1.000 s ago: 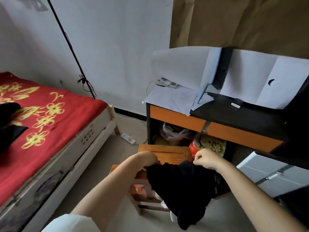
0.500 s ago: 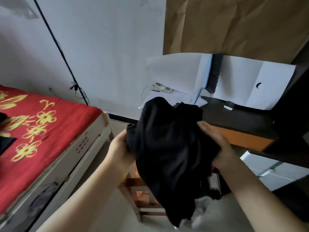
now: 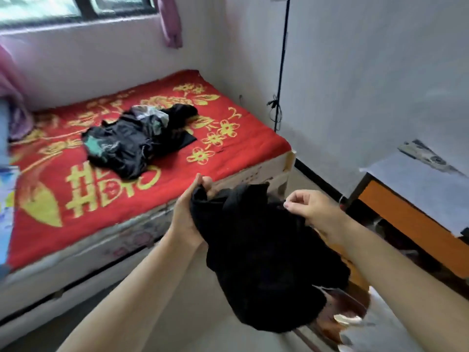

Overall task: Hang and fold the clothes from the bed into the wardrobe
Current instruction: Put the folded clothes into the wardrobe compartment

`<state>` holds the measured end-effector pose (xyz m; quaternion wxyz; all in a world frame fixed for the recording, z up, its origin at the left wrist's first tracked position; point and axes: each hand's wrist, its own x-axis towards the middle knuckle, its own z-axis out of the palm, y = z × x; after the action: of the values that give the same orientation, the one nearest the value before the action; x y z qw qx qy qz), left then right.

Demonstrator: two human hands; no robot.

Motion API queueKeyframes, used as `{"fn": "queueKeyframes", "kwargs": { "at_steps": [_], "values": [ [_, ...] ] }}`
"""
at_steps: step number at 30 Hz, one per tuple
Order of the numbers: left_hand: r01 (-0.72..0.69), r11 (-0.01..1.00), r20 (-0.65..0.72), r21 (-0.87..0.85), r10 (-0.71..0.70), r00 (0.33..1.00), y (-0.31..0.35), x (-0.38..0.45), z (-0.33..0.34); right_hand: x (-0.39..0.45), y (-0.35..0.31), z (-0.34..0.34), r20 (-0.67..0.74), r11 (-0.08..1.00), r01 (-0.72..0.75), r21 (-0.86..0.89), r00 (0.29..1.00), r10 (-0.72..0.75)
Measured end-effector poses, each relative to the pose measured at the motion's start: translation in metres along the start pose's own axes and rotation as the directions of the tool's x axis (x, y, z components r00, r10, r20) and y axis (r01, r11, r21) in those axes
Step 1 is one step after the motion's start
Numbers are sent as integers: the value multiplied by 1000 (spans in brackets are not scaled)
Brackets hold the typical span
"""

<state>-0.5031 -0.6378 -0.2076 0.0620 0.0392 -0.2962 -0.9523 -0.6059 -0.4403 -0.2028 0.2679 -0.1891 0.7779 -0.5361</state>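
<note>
the fingers [image 3: 203, 182] of the left hand [image 3: 186, 214] are curled over the top edge of a black garment [image 3: 261, 252], bunching a fold of cloth against the palm. the right hand [image 3: 314, 209] pinches the opposite upper edge, thumb and forefinger closed on the fabric while the other fingers curl loosely above it. the garment hangs between the two hands in the air, over the floor and just in front of the bed's near corner, its lower part drooping in a soft crumpled mass.

it looks light and entirely limp, so it will hold no shape of its own; it seems thin and likely to slide through a loose pinch. the best hold, i judge, is at a seam, shoulders or waistband, spread well apart so the cloth falls flat before folding or hanging. which edge is held now cannot be told.

further out, a pile of dark clothes [image 3: 137, 138] lies on the red bed [image 3: 228, 158], well apart from the hands. a table [image 3: 411, 217] with an orange front stands at the right. the wardrobe is out of view.
</note>
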Motion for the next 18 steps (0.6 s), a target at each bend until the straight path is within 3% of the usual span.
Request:
{"fn": "queueKeyframes", "kwargs": {
  "at_steps": [2,3,4,6,8,11,15,18],
  "values": [
    [-151,988,-9,37,151,988,38,-11,-21,20,-25,23,-75,981,134,138,989,-125],
    [-256,957,-96,136,270,958,60,-17,-38,29,-40,36,-105,951,172,256,983,-149],
    [-283,949,-124,138,300,946,83,-29,-48,43,-54,51,-101,915,179,362,983,-152],
    [-210,963,-144,170,236,961,123,-47,-63,66,-79,79,-91,794,163,586,987,-136],
    [-209,906,-290,367,325,900,157,-72,-75,87,-101,109,-46,654,149,742,984,-172],
    [-177,851,-447,494,423,788,203,-108,-111,116,-131,171,61,522,73,850,970,-235],
    [-151,823,-635,547,526,565,247,-135,-173,156,-151,235,141,550,-15,835,972,-187],
    [-194,816,-709,544,571,414,276,-146,-219,191,-156,271,331,709,-132,693,932,-149]
  ]
}}
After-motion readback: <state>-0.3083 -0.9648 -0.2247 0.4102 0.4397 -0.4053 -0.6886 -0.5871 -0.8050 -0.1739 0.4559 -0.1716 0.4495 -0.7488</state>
